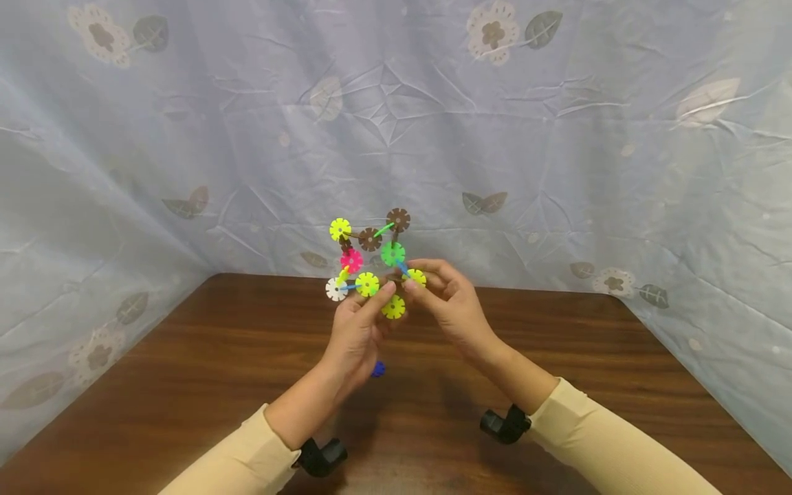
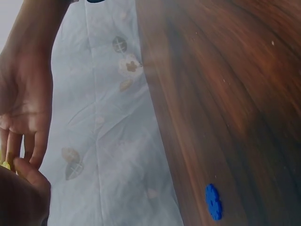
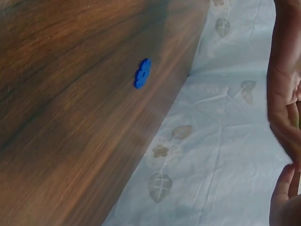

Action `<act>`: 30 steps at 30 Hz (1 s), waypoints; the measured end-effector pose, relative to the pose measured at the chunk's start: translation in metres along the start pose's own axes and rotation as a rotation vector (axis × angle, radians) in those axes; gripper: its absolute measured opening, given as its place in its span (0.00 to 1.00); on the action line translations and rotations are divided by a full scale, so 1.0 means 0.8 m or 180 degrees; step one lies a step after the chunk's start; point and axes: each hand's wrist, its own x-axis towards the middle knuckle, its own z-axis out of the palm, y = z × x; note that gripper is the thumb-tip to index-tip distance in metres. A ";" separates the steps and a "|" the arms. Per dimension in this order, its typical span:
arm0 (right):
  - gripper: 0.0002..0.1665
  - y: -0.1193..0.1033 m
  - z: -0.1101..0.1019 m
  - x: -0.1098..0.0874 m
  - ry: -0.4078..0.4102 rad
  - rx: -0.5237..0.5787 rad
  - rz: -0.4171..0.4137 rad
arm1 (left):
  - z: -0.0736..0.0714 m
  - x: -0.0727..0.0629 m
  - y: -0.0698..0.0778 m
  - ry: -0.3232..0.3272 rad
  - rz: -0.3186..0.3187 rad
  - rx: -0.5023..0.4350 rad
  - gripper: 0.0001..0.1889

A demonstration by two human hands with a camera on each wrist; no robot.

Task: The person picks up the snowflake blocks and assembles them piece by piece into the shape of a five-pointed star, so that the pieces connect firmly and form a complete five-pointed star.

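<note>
Both hands hold up a loop of notched plastic snowflake discs, joined edge to edge, above the table. It includes a pink disc [image 1: 350, 261], a white disc [image 1: 337, 289], a green disc [image 1: 392, 254], and several brown and yellow ones. My left hand [image 1: 359, 333] pinches the loop's lower side, thumb up, close to a yellow disc [image 1: 393, 307]. On the right, my right hand [image 1: 460, 309] pinches the loop around another yellow disc [image 1: 416, 278]. Fingers hide part of the joints between the hands. Both wrist views mostly cut off the loop.
A single blue disc [image 1: 379, 369] lies on the brown wooden table [image 1: 247, 371] below the hands; the left wrist view also shows this blue disc [image 2: 213, 201]. A pale flowered curtain [image 1: 383, 137] surrounds the table at the back and sides.
</note>
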 end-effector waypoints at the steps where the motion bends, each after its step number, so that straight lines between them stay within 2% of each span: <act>1: 0.23 0.000 -0.001 0.000 -0.0035 -0.0032 -0.0016 | -0.001 0.001 0.001 0.0005 0.0009 -0.0028 0.05; 4: 0.23 0.003 -0.002 0.003 -0.0112 -0.0021 -0.0054 | -0.002 0.003 0.005 0.0014 -0.0014 -0.0116 0.05; 7: 0.25 0.009 -0.005 0.007 0.0041 0.0076 0.0007 | -0.005 0.004 0.008 0.0017 0.0017 -0.0058 0.05; 9: 0.26 0.017 -0.006 0.011 0.0214 0.0045 0.0138 | -0.007 0.004 0.011 0.0020 0.0061 0.0012 0.04; 11: 0.25 0.027 -0.009 0.015 0.0240 -0.0237 0.0350 | -0.009 0.005 0.013 0.0019 0.0112 0.0067 0.04; 13: 0.21 0.041 -0.010 0.017 -0.0088 -0.0723 0.0555 | -0.012 0.004 0.015 0.0011 0.0138 0.0091 0.05; 15: 0.17 0.055 -0.008 0.019 -0.0685 -0.1386 0.0630 | -0.014 0.003 0.016 0.0002 0.0124 0.0091 0.05; 18: 0.17 0.072 0.002 0.020 -0.1645 -0.2137 0.0517 | -0.015 0.000 0.016 -0.0018 0.0080 0.0081 0.07; 21: 0.21 0.080 0.018 0.020 -0.2253 -0.2601 0.0338 | -0.015 0.000 0.016 -0.0043 0.0014 0.0015 0.09; 23: 0.23 0.083 0.030 0.020 -0.2494 -0.2852 0.0163 | -0.014 -0.001 0.016 -0.0061 -0.0021 -0.0037 0.09; 25: 0.23 0.083 0.039 0.019 -0.2621 -0.3154 -0.0033 | -0.013 -0.001 0.016 -0.0073 -0.0052 -0.0081 0.09; 28: 0.20 0.084 0.049 0.018 -0.2639 -0.3577 -0.0292 | -0.011 0.000 0.017 -0.0072 -0.0064 -0.0094 0.09; 30: 0.18 0.084 0.053 0.017 -0.2603 -0.3736 -0.0310 | -0.011 0.000 0.017 -0.0061 -0.0063 -0.0087 0.09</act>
